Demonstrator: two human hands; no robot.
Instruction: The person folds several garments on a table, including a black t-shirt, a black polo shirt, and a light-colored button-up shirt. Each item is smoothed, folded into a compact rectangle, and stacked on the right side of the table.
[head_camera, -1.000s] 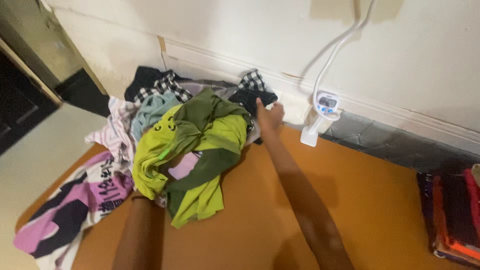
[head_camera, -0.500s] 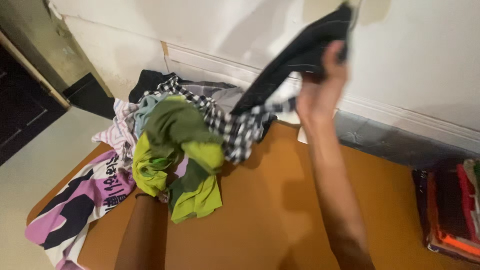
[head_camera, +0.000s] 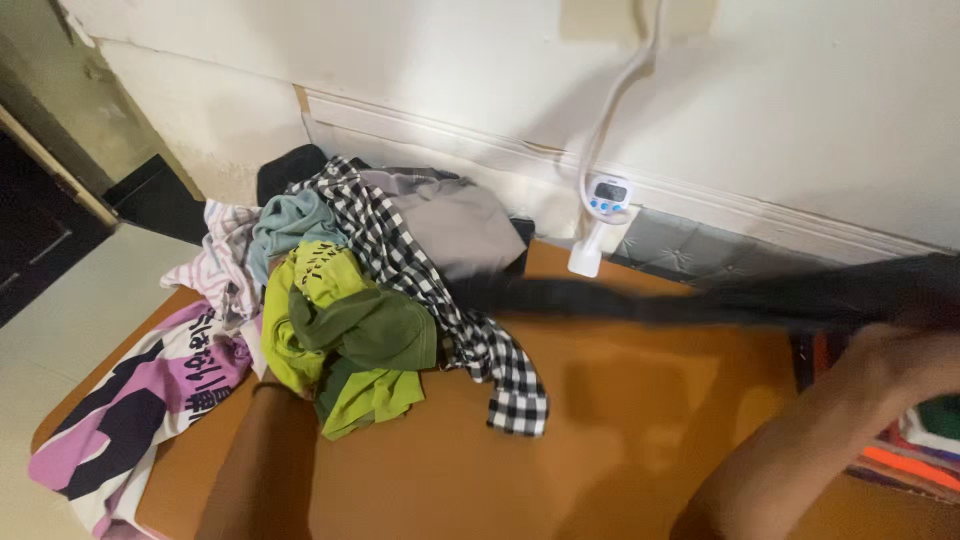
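Note:
My right hand (head_camera: 903, 352) is at the far right, closed on a long black garment (head_camera: 640, 300) that stretches, blurred, from the clothes pile across the orange table (head_camera: 600, 440). My left forearm (head_camera: 262, 450) reaches into the pile; the hand itself is buried under a lime and dark green garment (head_camera: 350, 335). A black-and-white checked shirt (head_camera: 410, 270) drapes over the pile and trails onto the table. A grey garment (head_camera: 460, 225) lies behind it.
A purple, white and black cloth (head_camera: 130, 400) hangs over the table's left corner. A small white clip-on device (head_camera: 605, 195) with a cable stands at the wall. Folded colourful clothes (head_camera: 905, 455) are stacked at the right edge. A dark doorway (head_camera: 35, 220) is on the left.
My right hand grabbed the black garment at the back of the pile, lifted it high, then swung it down to the right. The checked shirt was dragged over the green garment.

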